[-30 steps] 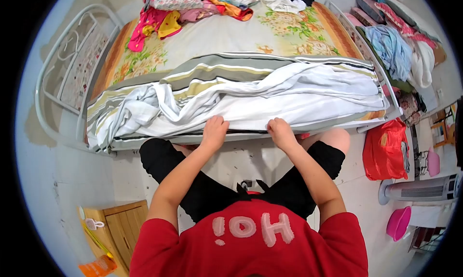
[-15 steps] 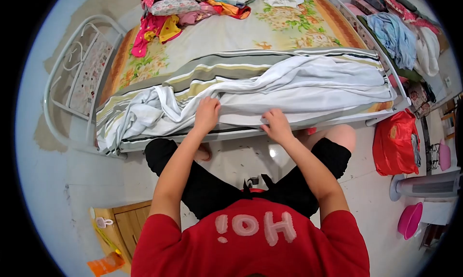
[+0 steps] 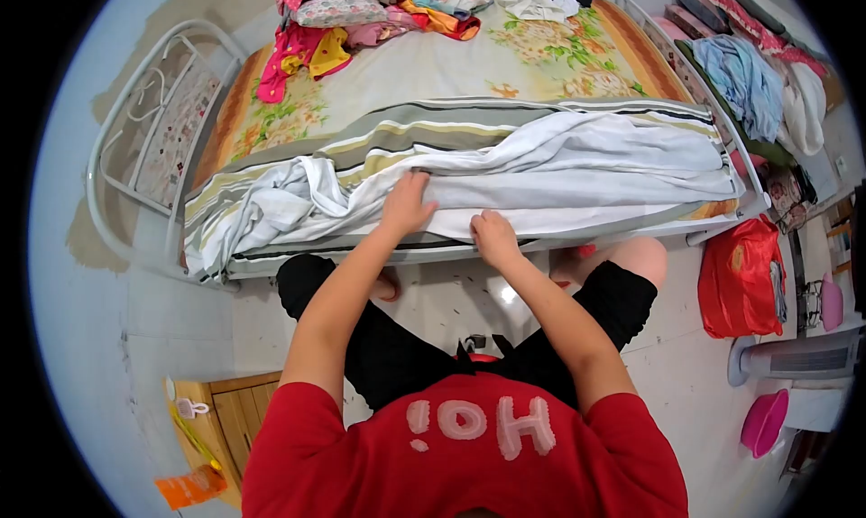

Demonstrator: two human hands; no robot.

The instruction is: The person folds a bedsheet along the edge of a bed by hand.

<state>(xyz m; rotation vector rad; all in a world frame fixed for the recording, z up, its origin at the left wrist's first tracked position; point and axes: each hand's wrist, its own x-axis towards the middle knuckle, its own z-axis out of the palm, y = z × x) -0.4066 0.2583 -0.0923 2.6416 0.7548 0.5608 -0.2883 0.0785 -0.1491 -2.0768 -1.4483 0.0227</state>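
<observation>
A long striped duvet cover [image 3: 433, 137] in grey, olive, white and black lies bunched along the near side of the bed. Its white inner side [image 3: 577, 186] shows in loose folds. My left hand [image 3: 409, 204] rests on the white folds near the middle, thumb apart from the fingers, whose tips lie partly in shadow at a fold. Lower and to the right, my right hand [image 3: 494, 237] has its fingers curled closed on the cover's near edge, which hangs by the bed's front.
Behind lies a flowered mattress [image 3: 433, 63] with piled clothes [image 3: 347, 13]. White metal bed rails [image 3: 101, 157] stand at both ends. Right of the bed are a red bag [image 3: 741, 279], a fan [image 3: 798, 356] and a pink basin [image 3: 765, 423]. A wooden cabinet [image 3: 244, 414] stands at lower left.
My left hand has shifted slightly right and up over the folds. My right hand has moved left and down to the cover's near edge, and its fingers have closed.
</observation>
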